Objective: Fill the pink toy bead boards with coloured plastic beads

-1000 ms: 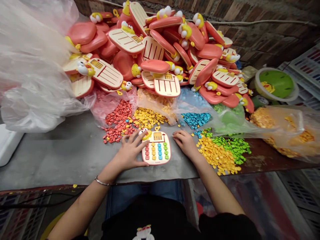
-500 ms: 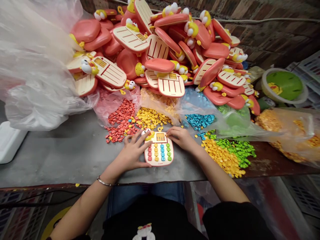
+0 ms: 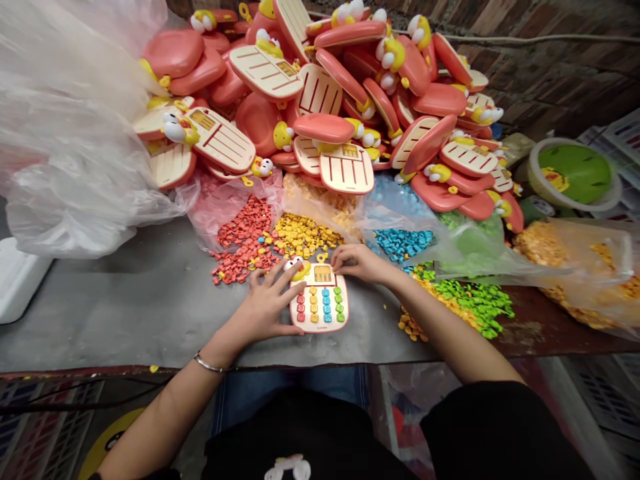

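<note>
A cream toy board with a red rim, a yellow duck head with white eyes and a small window lies flat on the table before me. Its slots carry columns of red, yellow, blue and green pieces. My left hand spans the board's left side, thumb at the lower edge and fingers by the duck head, holding it. At the upper right corner, my right hand has its fingertips pinched together against the board. Whatever is between them is too small to make out.
Behind are loose piles of red pieces, yellow pieces, blue pieces and green pieces, spilling from plastic bags. Yellow-orange discs lie under my right forearm. A heap of similar red-backed boards rises at the back.
My right hand has shifted slightly up and inward at the board's upper right corner, its forearm now across the yellow-orange discs. My left hand and the board stay put.
</note>
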`<state>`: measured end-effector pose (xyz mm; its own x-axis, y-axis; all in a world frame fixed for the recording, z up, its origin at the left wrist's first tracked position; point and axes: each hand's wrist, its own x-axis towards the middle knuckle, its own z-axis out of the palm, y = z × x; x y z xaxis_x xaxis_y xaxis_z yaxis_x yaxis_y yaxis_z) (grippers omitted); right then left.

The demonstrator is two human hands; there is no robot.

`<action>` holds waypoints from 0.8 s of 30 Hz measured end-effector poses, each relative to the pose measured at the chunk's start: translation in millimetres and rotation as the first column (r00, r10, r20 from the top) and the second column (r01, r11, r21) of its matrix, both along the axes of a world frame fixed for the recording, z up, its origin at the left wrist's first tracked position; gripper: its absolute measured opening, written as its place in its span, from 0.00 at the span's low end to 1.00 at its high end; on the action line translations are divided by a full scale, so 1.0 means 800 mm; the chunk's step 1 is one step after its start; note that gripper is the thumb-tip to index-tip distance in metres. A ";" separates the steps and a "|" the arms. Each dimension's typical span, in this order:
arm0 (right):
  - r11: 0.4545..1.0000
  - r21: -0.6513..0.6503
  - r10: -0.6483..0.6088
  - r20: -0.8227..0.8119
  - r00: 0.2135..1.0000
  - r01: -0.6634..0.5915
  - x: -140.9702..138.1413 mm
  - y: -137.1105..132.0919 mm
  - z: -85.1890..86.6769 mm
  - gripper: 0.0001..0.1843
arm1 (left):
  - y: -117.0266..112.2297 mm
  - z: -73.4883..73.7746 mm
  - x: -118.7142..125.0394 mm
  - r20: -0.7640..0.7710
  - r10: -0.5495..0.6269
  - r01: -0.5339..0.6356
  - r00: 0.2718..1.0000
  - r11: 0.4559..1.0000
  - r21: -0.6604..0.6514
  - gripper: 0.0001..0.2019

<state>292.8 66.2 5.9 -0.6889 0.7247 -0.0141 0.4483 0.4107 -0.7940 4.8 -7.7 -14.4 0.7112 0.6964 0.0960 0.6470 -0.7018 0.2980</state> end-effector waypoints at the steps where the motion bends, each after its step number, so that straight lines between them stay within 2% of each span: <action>1: 0.998 -0.061 0.007 -0.007 1.000 -0.008 0.001 0.005 -0.001 0.08 | 0.000 0.001 0.000 0.002 0.002 -0.002 1.000 1.000 -0.005 0.40; 5: 0.947 -0.319 -0.026 0.059 0.998 0.044 0.002 0.025 -0.006 0.11 | -0.001 0.002 0.001 0.010 0.007 -0.006 1.000 1.000 -0.020 0.40; 7: 0.924 -0.379 0.008 0.139 0.990 0.045 -0.001 0.034 -0.007 0.11 | -0.001 0.002 0.001 0.010 0.008 -0.007 1.000 1.000 -0.020 0.40; 13: 0.957 -0.286 0.154 0.341 0.927 -0.053 -0.016 0.054 0.003 0.07 | -0.001 0.000 0.001 0.004 0.005 -0.005 1.000 1.000 -0.009 0.40; 21: 0.973 -0.162 0.222 0.487 0.845 -0.162 -0.030 0.055 0.015 0.07 | 0.000 -0.001 0.003 -0.004 0.018 -0.018 1.000 1.000 -0.018 0.40; 24: 0.975 -0.137 0.222 0.492 0.842 -0.177 -0.032 0.053 0.018 0.07 | 0.000 0.000 0.003 -0.009 0.021 -0.021 1.000 1.000 -0.013 0.40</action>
<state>267.2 109.0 20.3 -0.7007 0.5530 -0.4508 0.7099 0.4773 -0.5180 7.1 -7.5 -14.3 0.6974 0.7122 0.0804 0.6641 -0.6843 0.3012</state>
